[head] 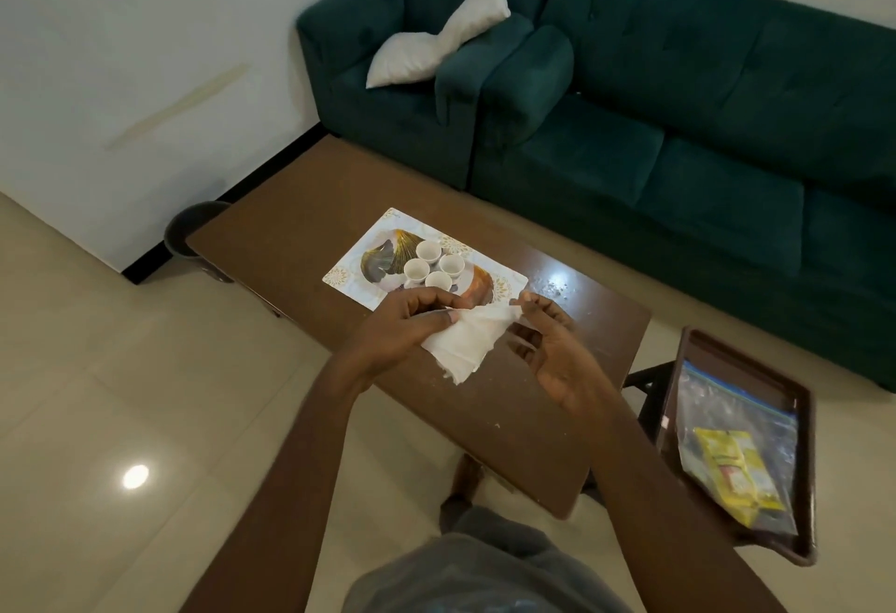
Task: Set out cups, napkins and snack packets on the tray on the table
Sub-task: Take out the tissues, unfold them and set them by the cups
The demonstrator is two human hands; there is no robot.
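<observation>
Hovering above table (300,205), gripped napkin (465,341) in curled fingers of left hand (412,321), pinched its corner with right hand (548,346); risked tearing if tugged apart, or knocking cups (434,266) on tray (349,273) just at far side.

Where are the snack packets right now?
Head view, lower right: yellow snack packets lie inside a clear zip bag on the dark side tray beside the table.
</observation>
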